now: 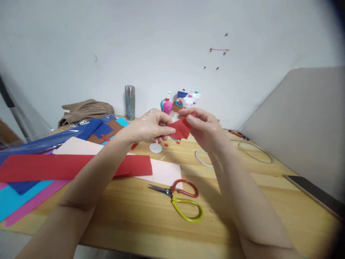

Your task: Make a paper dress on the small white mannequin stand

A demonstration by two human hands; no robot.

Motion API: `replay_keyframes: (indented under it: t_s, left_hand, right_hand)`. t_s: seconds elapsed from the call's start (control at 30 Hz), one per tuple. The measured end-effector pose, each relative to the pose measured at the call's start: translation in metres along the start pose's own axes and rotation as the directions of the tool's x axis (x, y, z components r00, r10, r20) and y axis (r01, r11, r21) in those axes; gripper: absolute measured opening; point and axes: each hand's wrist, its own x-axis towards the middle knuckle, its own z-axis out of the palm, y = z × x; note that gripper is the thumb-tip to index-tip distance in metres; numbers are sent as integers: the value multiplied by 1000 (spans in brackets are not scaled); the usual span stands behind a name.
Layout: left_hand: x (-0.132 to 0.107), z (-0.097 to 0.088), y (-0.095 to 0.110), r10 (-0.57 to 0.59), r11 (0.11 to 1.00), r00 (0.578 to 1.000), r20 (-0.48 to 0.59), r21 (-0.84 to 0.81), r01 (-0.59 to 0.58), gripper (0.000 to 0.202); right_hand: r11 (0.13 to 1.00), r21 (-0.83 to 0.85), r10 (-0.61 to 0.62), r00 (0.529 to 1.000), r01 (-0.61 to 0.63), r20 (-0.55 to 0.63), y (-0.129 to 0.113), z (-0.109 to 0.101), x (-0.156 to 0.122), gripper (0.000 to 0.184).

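Observation:
A small red piece of paper (182, 129), with an uneven lower edge, is held up in the air between both hands. My left hand (153, 126) pinches its left end between thumb and fingers. At the other end, my right hand (203, 124) grips it with the thumb in front and the fingers behind. Below the hands, scissors (169, 192) with one red and one yellow handle lie on the table, blades slightly apart. A white paper disc (155, 148) and small red scraps (166, 145) are on the table just under the held piece.
To the left, a long red strip (88, 167) lies over white, blue and pink sheets. A flask (130, 102) and small decorated figures (185, 99) stand by the wall. A white ring (203, 158), a thin cable (256, 153) and a phone (315, 194) lie on the right.

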Motion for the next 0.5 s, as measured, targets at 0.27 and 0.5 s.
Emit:
replay_keyframes:
  t_s: [0.27,0.5]
  left_hand:
    - [-2,4,1,132,989,990,-45,73,-129,30]
    - [2,0,-2,33,994,974,-225,-96,-56,10]
  right_hand:
    - [999,25,-26,986,31,-163,11,-2,6,21]
    - [998,-55,-31,993,25,-118,13,-2,6,43]
